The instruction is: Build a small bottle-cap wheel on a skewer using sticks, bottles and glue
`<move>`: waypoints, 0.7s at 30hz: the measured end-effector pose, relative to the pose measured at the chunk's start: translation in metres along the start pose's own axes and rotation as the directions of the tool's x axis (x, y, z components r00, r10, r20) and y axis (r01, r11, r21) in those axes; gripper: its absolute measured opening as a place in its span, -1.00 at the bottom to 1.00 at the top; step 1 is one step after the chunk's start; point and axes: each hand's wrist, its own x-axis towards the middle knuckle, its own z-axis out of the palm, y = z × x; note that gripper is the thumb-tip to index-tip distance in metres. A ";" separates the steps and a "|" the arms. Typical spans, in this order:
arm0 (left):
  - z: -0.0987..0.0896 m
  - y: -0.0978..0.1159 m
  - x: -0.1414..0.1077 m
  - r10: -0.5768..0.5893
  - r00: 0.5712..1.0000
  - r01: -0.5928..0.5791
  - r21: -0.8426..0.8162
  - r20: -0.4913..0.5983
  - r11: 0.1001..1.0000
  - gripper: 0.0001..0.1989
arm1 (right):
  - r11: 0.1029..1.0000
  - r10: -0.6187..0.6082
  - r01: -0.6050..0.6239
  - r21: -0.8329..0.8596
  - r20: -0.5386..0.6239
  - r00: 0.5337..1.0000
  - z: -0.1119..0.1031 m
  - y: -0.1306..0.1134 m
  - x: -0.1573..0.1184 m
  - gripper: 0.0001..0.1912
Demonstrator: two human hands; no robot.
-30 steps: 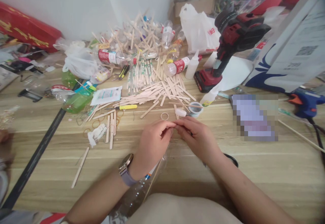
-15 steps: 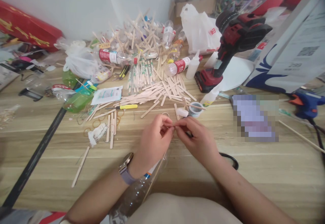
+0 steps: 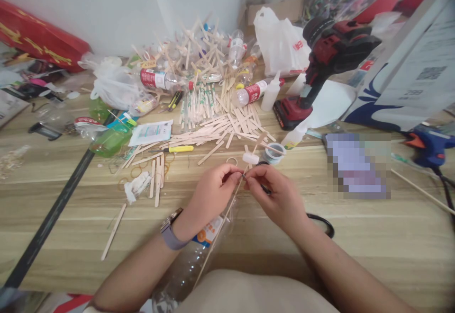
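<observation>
My left hand, with a watch on its wrist, and my right hand meet at the middle of the table. Fingertips of both are pinched together around a small, thin item too tiny to name. A long thin wooden stick runs from my lap up between the hands. Under my left forearm lies a clear plastic bottle with a blue and orange label. Just beyond the fingers is a small white piece with craft sticks, beside a grey roll. Black scissor handles show partly behind my right hand.
Craft sticks and bottles are heaped at the back. A red drill stands right of them, near a phone and a blue glue gun. A yellow-handled tool and green bottle are left.
My left hand has shifted slightly left and down. The long stick and the bottle label show more between and below the hands. The white piece beyond the fingers is more exposed.
</observation>
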 end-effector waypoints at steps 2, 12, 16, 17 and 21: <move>-0.001 0.001 0.000 0.020 1.000 -0.021 0.045 0.007 0.999 -0.79 | 0.998 0.053 -0.054 0.041 0.020 0.998 0.000 0.000 0.000 -0.93; -0.005 0.005 0.000 0.059 0.998 -0.061 0.097 0.016 0.993 -0.79 | 0.996 0.044 -0.045 0.079 0.023 0.999 -0.001 0.002 0.001 -0.92; -0.008 0.005 0.000 0.099 0.994 -0.103 0.147 0.035 0.984 -0.81 | 0.998 0.029 -0.029 0.064 0.008 1.000 -0.004 0.000 0.002 -0.93; -0.009 0.005 0.000 0.105 0.994 -0.110 0.155 0.038 0.982 -0.82 | 0.998 0.027 -0.027 0.058 0.006 1.000 -0.004 0.000 0.002 -0.93; -0.011 0.007 0.001 0.084 0.996 -0.089 0.136 0.040 0.987 -0.83 | 0.999 0.017 -0.018 0.034 0.010 1.000 -0.004 0.000 0.001 -0.93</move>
